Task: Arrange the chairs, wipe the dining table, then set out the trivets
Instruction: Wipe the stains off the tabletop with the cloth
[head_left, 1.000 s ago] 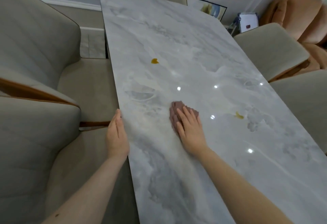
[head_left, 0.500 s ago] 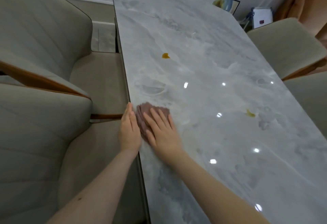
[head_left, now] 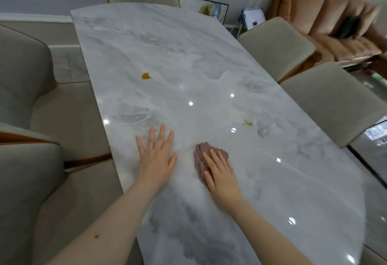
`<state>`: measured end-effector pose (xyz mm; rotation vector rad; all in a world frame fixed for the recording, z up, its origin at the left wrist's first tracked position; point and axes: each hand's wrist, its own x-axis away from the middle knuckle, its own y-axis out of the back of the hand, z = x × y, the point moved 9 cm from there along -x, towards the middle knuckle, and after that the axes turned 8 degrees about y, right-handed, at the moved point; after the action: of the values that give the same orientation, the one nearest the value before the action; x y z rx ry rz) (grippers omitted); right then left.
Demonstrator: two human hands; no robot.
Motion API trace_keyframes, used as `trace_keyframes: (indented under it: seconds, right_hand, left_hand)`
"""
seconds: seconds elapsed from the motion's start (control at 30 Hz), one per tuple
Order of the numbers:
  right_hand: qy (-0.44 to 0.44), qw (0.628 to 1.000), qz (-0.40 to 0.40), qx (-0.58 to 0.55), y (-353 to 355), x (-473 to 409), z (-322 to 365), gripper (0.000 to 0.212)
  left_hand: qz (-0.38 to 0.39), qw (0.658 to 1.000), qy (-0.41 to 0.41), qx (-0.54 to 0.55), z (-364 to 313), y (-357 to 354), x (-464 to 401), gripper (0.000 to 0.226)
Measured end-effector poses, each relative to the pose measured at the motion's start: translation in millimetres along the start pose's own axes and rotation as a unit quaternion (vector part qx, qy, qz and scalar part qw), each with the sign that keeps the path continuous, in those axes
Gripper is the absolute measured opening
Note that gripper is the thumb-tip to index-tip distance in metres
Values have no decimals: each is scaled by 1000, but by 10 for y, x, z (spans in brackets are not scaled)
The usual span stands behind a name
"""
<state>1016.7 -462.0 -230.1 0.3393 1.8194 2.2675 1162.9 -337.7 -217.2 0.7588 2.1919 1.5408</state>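
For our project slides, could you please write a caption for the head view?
Right hand presses a brown cloth on the marble table; left hand lies flat beside it.

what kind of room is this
Most likely a home dining area open to a living room: a long marble-look dining table ringed by upholstered beige chairs, with an orange-brown sofa behind.

Glossy marble-look table (head_left: 171, 51), soft brown cloth (head_left: 202, 155), matt beige fabric chairs (head_left: 326, 101), velvety orange sofa (head_left: 326, 13).
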Motion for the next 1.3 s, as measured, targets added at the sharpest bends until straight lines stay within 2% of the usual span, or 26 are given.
trace_keyframes:
  seconds: [0.07,0.2,0.33,0.43,0.5,0.67,0.77,0.83,0.9,0.97,1.0,1.07,1.13,1.23,1.3]
  right_hand:
    - [-79,997,-7,4,141,207,-502,66]
    - [-202,978,-44,24,330,265,-1344,77]
    - [-328,942,-66,15,387,94,-1864,56]
    - [-387,919,-77,2,441,-157,-2080,54]
    - [-396,916,-66,-22,435,-368,-2176,54]
    - [-323,944,-61,-26,480,-842,-2131,54]
    - [-179,983,-39,-3,422,-805,-1804,59]
    - [-116,993,-33,12,429,-619,-1786,71]
    - [-151,987,-52,24,500,-509,-2114,75]
    - [-246,967,-65,15,561,-528,-2459,65]
    - [-283,957,-62,1,554,-618,-2534,58]
    - [-296,953,-57,-20,501,-902,-2400,52]
    - [-231,971,-57,-26,417,-1141,-2000,53]
    - [-63,998,-28,-3,270,-958,-1334,63]
    - [-7,1000,-6,3,252,-558,-1365,60]
  left_hand:
    - [26,999,-33,-12,-270,-84,-118,72]
    - [58,997,-33,-27,-709,-218,-437,94]
    - [72,996,-24,-55,-1027,-367,-798,95]
    - [101,993,-11,-68,-1148,-537,-1067,105]
    - [109,990,-2,-90,-1159,-617,-1152,111]
    - [110,989,2,-104,-1163,-691,-1217,117]
    - [126,986,10,-109,-1172,-691,-1217,117]
    - [130,985,12,-112,-1167,-685,-1211,117]
    - [135,984,12,-112,-1164,-690,-1202,116]
    - [137,984,13,-112,-1169,-691,-1208,116]
    - [136,984,14,-113,-1176,-691,-1216,116]
    - [131,984,11,-117,-1186,-686,-1223,116]
    - [134,984,12,-117,-1177,-690,-1215,116]
    - [149,982,10,-112,-1160,-690,-1208,119]
    - [167,980,9,-111,-1166,-692,-1219,123]
